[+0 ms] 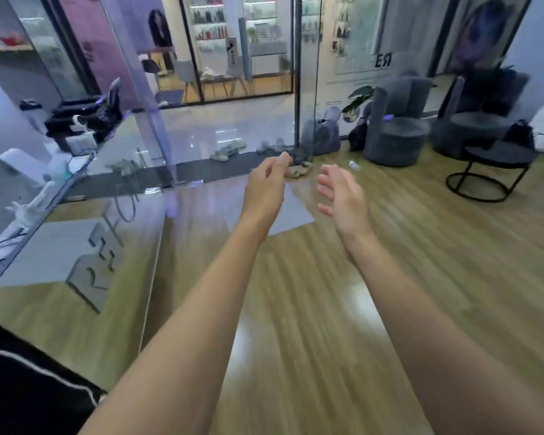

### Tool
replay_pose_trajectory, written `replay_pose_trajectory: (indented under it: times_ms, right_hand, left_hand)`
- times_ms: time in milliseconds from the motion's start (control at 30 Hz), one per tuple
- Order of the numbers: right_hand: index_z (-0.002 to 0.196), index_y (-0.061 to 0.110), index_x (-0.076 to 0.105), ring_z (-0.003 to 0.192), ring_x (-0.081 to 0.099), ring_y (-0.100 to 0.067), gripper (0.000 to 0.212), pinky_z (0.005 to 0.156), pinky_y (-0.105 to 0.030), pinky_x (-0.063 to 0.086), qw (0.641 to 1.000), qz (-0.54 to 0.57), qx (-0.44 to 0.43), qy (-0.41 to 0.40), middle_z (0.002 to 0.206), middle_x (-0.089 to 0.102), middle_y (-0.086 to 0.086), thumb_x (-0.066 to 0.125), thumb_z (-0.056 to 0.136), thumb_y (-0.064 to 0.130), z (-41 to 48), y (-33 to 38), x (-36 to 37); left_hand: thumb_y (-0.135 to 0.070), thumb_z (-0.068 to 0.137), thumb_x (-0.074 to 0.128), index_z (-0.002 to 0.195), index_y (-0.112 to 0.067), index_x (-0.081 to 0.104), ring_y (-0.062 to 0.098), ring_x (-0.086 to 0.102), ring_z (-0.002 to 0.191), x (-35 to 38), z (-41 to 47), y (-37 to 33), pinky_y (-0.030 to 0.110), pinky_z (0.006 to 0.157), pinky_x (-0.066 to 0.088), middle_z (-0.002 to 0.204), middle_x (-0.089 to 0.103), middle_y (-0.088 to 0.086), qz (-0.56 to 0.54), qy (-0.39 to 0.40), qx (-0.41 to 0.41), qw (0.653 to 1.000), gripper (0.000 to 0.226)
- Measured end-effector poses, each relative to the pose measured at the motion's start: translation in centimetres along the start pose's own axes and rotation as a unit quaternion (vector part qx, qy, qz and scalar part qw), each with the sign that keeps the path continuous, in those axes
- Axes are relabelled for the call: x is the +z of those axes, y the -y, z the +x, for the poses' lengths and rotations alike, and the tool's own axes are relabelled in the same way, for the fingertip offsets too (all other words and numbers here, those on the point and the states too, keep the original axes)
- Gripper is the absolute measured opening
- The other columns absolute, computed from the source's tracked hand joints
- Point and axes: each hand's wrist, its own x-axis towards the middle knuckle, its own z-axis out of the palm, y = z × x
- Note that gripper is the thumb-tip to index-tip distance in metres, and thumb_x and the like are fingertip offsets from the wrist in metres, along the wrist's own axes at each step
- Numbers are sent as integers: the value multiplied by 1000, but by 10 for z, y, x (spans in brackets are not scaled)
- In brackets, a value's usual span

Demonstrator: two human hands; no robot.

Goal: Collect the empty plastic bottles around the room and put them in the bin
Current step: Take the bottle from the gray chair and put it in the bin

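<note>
Both of my arms were stretched out ahead of me over the wooden floor [296, 324], bare to the elbow and empty. My left hand [266, 186] hung loosely curled, fingers bent inward with the thumb near the fingertips, pinching nothing. My right hand [343, 199] was spread, palm turned toward the left one, fingers apart and slightly bent. The two hands were near each other but not touching.

A small clear plastic bottle [354, 165] lay on the floor at the far side of the room, just beyond my right hand's fingertips in the view and well apart from them in depth. It sat in front of the grey armchair [396, 133], between that chair and the glass door [233, 89]. The picture was blurred, so I could not tell whether the bottle had a cap or a label.

A round black side table [496, 158] stood to the right of the armchair, near the floor's right edge. Several sandals [225, 152] rested on the dark mat along the glass.
</note>
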Motion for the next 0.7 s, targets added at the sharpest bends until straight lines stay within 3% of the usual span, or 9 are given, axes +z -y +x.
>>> replay_pose_trajectory:
  times_ms: [100, 200, 400, 567, 700]
  right_hand:
    - [103, 32, 60, 108, 62, -15, 23, 87, -37, 50, 999, -6, -5, -42, 103, 64, 10, 41, 98, 44, 40, -1, -36]
    - [114, 24, 62, 112, 62, -22, 28, 88, -37, 50, 995, -17, -1, -94, 115, 66, -4, 39, 104, 37, 80, -3, -67]
    - [115, 26, 60, 112, 61, -12, 26, 98, -44, 50, 982, -42, 10, -184, 114, 64, 4, 38, 104, 35, 159, -1, -135]
    - [128, 21, 58, 116, 58, -8, 37, 99, -40, 51, 970, -62, 13, -235, 124, 62, 4, 38, 103, 38, 209, -8, -210]
    - [129, 21, 58, 115, 58, -8, 38, 101, -43, 50, 961, -72, 11, -267, 125, 62, 3, 37, 103, 40, 255, -27, -283]
  left_hand:
    - [-41, 101, 44, 99, -28, 67, 12, 60, 95, 46, 41, -2, 43, 99, 49, 95, 64, -14, -7, 38, 10, 999, 26]
    - [-42, 100, 45, 95, -29, 68, 13, 59, 93, 95, 86, 0, 45, 98, 48, 93, 65, -12, -27, 77, 7, 997, 27]
    - [-43, 99, 47, 87, -30, 70, 13, 59, 91, 204, 161, -2, 43, 96, 50, 94, 66, -10, -54, 171, 6, 984, 28]
    - [-40, 101, 45, 95, -27, 68, 15, 55, 81, 313, 199, -1, 35, 74, 48, 94, 63, -7, -72, 248, -2, 966, 27]
    - [-42, 100, 44, 102, -25, 69, 16, 59, 89, 404, 227, 2, 38, 85, 52, 96, 64, -8, -66, 285, 2, 956, 30]
